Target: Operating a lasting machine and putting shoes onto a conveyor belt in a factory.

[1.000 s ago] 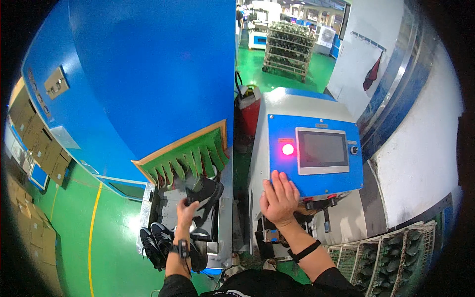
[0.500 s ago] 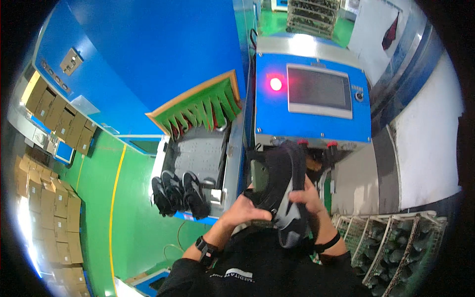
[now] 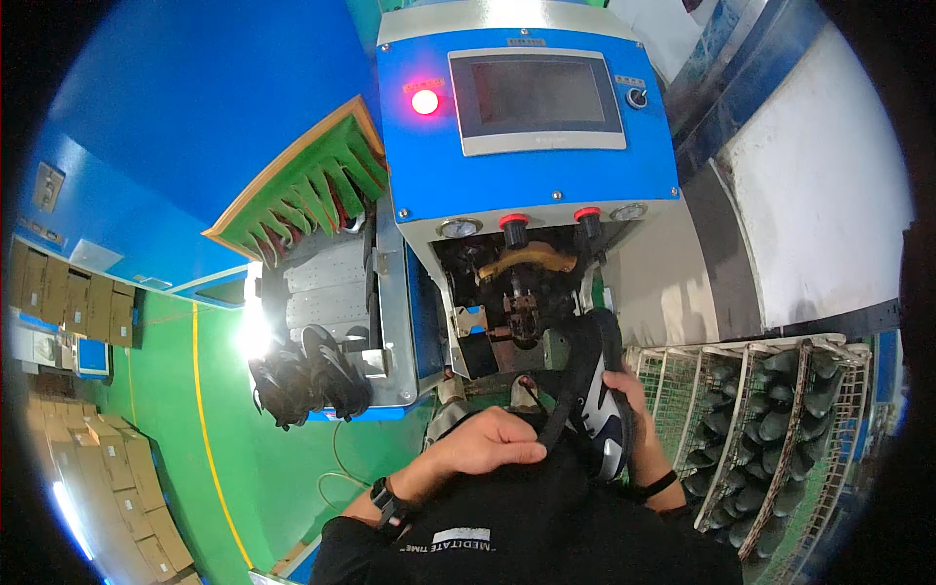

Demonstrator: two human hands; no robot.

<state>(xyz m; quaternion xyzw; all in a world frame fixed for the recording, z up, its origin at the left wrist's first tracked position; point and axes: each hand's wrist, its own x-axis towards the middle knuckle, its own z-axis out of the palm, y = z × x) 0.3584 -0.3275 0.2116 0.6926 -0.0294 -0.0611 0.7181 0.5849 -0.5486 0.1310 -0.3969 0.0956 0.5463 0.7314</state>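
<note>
A black sneaker (image 3: 606, 419) with grey and white side panels is held upright in front of my body. My right hand (image 3: 636, 405) grips it from the right, thumb on the side panel and the other fingers hidden behind. A long black strip (image 3: 565, 402) runs down the sneaker's left side. At its lower end my left hand (image 3: 492, 441) is closed, thumb and fingers pinched together. Just beyond the sneaker is the dark opening of a blue machine (image 3: 409, 161), with a tan curved part (image 3: 526, 261) inside.
Dark shoes (image 3: 336, 372) stand on the end of a conveyor (image 3: 327, 292) at left, below a green strip curtain (image 3: 302, 200). A wire rack (image 3: 751, 353) of dark shoe-shaped forms stands at right. The machine carries a screen (image 3: 536, 93) and a lit red button (image 3: 425, 102). Cartons (image 3: 73, 297) line the far left.
The sneaker has turned, its grey and white side now facing up, and sits lower and to the right. My left hand has drawn away from its body. The view has shifted toward the machine.
</note>
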